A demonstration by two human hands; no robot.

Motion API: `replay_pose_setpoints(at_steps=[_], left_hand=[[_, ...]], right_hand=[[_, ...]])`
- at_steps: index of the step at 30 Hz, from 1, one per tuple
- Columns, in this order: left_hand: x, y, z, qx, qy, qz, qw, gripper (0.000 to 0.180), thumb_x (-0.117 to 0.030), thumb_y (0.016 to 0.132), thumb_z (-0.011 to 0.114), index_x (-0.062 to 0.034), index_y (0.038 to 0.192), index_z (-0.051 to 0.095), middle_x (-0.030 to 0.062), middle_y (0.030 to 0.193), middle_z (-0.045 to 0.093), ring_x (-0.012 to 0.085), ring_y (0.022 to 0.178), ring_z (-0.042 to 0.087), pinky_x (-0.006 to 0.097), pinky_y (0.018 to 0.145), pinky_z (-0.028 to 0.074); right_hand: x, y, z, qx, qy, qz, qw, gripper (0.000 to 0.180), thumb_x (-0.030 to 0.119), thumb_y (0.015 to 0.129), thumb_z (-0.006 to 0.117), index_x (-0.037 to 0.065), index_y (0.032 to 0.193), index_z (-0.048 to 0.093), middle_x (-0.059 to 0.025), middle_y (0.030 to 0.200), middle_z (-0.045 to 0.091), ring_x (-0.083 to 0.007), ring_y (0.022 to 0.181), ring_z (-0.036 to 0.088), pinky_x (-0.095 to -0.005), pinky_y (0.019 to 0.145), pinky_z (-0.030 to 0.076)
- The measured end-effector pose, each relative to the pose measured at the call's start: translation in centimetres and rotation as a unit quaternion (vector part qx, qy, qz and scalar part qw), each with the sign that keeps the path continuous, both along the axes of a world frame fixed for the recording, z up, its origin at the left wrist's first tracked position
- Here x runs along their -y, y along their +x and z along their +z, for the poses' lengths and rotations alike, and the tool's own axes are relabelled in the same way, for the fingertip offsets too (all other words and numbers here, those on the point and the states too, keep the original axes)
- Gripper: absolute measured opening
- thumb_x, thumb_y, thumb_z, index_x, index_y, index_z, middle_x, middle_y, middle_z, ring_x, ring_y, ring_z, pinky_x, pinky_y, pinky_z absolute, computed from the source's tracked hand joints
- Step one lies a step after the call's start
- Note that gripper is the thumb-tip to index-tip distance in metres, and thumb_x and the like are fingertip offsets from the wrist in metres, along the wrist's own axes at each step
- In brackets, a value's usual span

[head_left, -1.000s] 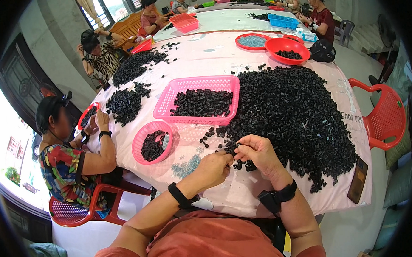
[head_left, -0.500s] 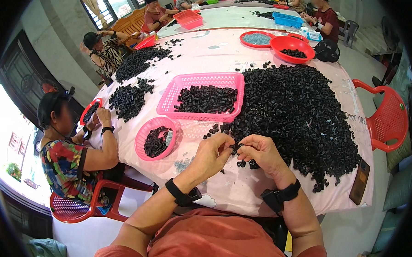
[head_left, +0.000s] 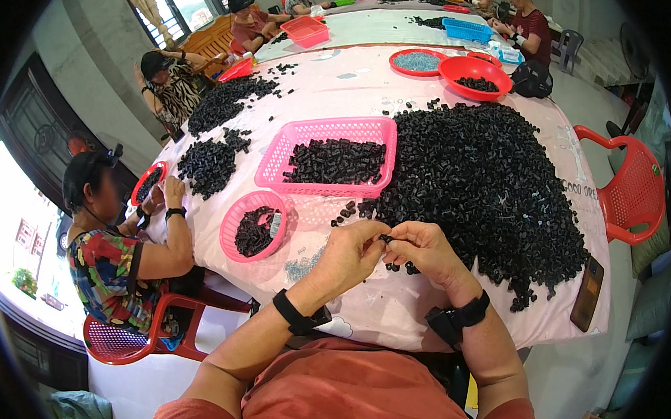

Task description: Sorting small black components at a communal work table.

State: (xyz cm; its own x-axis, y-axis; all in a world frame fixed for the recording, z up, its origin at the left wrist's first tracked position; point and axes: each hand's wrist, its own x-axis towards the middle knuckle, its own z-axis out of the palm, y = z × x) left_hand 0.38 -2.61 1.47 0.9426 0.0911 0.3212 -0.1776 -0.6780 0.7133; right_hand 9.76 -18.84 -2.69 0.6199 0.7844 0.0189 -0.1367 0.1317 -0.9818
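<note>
**We Are Pinching a Small Black Piece (head_left: 385,239) at the Edge of the Pile**

Our left hand (head_left: 350,252) is pinching at the piece with thumb and forefinger, and our right hand (head_left: 426,252) is pinching at it from the other side, the fingertips almost touching. The piece is sitting between them, above the near left edge of a broad black pile (head_left: 476,181); our fingers are partly covering it, so we are unable to tell whether it is one part or two. On our wrists we are wearing a left black band (head_left: 289,310) and a right black band (head_left: 473,310).

Left of our left hand, clear little pieces (head_left: 301,268) are lying on the pink tablecloth (head_left: 330,90). Beyond them a round pink basket (head_left: 231,227) is holding black pieces, and an oblong pink basket (head_left: 275,156) is holding more, its right end touching the pile. A phone (head_left: 587,293) is lying near the table's right edge, beside a red chair (head_left: 634,190).

Farther out, a red bowl (head_left: 458,71) is holding black pieces next to a black cap (head_left: 533,79). On our left, a co-worker (head_left: 107,257) in a multicoloured shirt is sitting with both hands near a red dish (head_left: 135,196).
</note>
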Motion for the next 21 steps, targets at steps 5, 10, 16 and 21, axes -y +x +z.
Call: replay_pose_setpoints(at_steps=[5,10,16,21], left_hand=[[0.0,0.1,0.5,-0.032,-0.027,0.038,0.998,0.013,-0.003,0.085,0.067,-0.0003,0.098,0.067,0.0056,0.078,0.067,0.0103,0.067,0.061,0.027,0.062,0.051],[0.5,0.6,0.1,-0.026,-0.039,0.061,0.997,0.013,-0.006,0.084,0.069,-0.0003,0.096,0.067,0.0060,0.079,0.067,0.0106,0.069,0.063,0.027,0.063,0.051],[0.5,1.0,-1.0,0.014,-0.024,0.070,0.997,0.013,-0.008,0.085,0.070,-0.0008,0.096,0.069,0.0063,0.078,0.065,0.0124,0.067,0.062,0.029,0.062,0.051],[0.9,0.8,-0.5,0.029,-0.008,0.073,0.997,0.012,-0.007,0.085,0.069,0.0004,0.094,0.069,0.0089,0.077,0.064,0.0177,0.067,0.063,0.030,0.058,0.050]], right_hand=[[0.0,0.0,0.1,0.012,-0.011,0.010,1.000,0.013,0.007,0.092,0.063,0.001,0.104,0.066,-0.0045,0.089,0.070,-0.0117,0.079,0.069,-0.0223,0.068,0.054],[0.1,-0.2,0.5,-0.003,-0.019,0.004,1.000,0.014,0.007,0.092,0.063,0.000,0.103,0.066,-0.0060,0.091,0.070,-0.0141,0.080,0.070,-0.0232,0.065,0.053],[0.0,-0.1,0.1,-0.010,-0.007,-0.012,1.000,0.014,0.008,0.093,0.061,0.000,0.103,0.065,-0.0057,0.092,0.070,-0.0137,0.080,0.070,-0.0221,0.065,0.053],[-0.1,-0.3,0.4,-0.008,-0.006,-0.020,1.000,0.014,0.008,0.094,0.059,-0.001,0.104,0.066,-0.0065,0.092,0.071,-0.0127,0.080,0.070,-0.0213,0.065,0.053]])
